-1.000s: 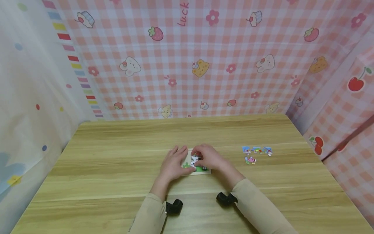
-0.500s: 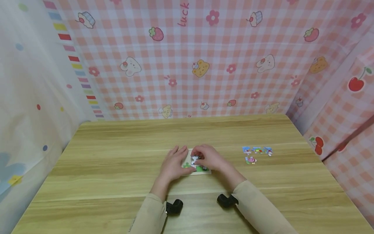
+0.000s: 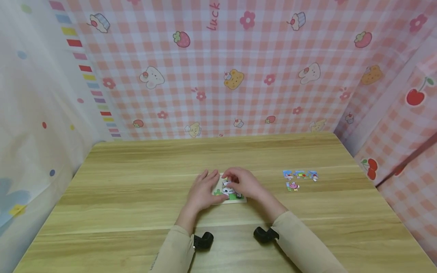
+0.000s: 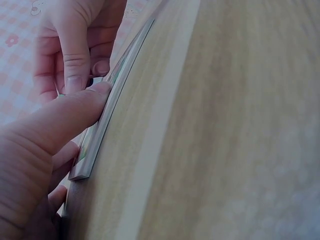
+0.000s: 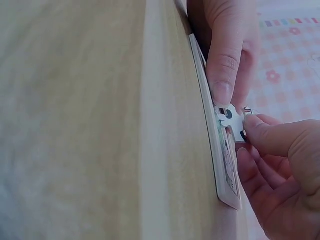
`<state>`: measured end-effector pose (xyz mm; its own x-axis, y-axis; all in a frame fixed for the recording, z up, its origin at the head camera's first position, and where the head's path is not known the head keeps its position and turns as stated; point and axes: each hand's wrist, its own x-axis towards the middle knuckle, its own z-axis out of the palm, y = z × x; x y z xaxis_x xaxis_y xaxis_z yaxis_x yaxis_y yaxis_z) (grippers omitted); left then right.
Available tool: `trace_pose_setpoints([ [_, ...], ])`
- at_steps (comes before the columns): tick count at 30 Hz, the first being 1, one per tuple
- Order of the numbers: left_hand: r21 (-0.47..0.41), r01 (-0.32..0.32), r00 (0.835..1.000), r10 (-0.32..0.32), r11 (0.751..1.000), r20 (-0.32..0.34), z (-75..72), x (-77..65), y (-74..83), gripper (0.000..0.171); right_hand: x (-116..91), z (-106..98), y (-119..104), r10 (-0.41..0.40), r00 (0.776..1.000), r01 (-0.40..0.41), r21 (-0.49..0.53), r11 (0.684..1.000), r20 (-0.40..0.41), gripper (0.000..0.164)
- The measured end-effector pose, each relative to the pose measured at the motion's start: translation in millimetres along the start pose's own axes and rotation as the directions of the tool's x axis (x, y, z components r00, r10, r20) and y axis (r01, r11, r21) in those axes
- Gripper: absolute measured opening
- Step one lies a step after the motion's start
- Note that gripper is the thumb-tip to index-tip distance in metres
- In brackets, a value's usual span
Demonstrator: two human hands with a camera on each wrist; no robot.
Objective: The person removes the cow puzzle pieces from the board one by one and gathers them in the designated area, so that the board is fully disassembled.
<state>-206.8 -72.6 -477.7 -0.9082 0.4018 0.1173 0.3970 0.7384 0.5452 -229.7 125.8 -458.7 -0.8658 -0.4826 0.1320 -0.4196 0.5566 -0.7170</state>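
A small jigsaw board [image 3: 235,201] with a pale rim and a green printed scene lies mid-table. My left hand [image 3: 202,193] rests over its left side, fingers extended and thumb pressing near the front edge, as the left wrist view also shows. A white puzzle piece with black spots [image 5: 233,124] is pinched between the thumb and fingers of my right hand [image 3: 246,184]. The right wrist view shows this piece tilted up over the board, with the left thumb tip [image 5: 223,93] right at its edge. Both hands hide parts of the board.
To the right of the board lie several loose picture pieces, among them a pink one [image 3: 292,186] and a blue one [image 3: 288,174]. Black wrist cameras [image 3: 203,241] stick out from both sleeves. A pink checked cloth [image 3: 218,94] hangs behind the wooden table [image 3: 136,170].
The right hand has shifted slightly away from the body, and its fingertips have spread a little on the white piece. More of the board's picture shows beneath. The left hand stays still.
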Motion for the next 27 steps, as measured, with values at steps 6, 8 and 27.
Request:
trace_pose_setpoints([
  [6,0.002,0.012,1.000,-0.012,1.000,0.000,-0.9,-0.7,0.5,0.083,-3,-2,-1,0.053,0.999,-0.053,0.048,0.997,0.000,0.018],
  [8,0.000,0.018,1.000,-0.018,1.000,-0.001,-1.3,-0.7,0.9,0.084,-4,-3,-1,0.056,0.998,-0.055,0.062,0.997,-0.009,0.017],
  [27,0.019,0.032,0.999,-0.033,0.999,0.016,-1.5,0.5,3.3,0.086,-47,-43,26,0.077,0.991,-0.059,0.163,0.985,-0.105,0.019],
])
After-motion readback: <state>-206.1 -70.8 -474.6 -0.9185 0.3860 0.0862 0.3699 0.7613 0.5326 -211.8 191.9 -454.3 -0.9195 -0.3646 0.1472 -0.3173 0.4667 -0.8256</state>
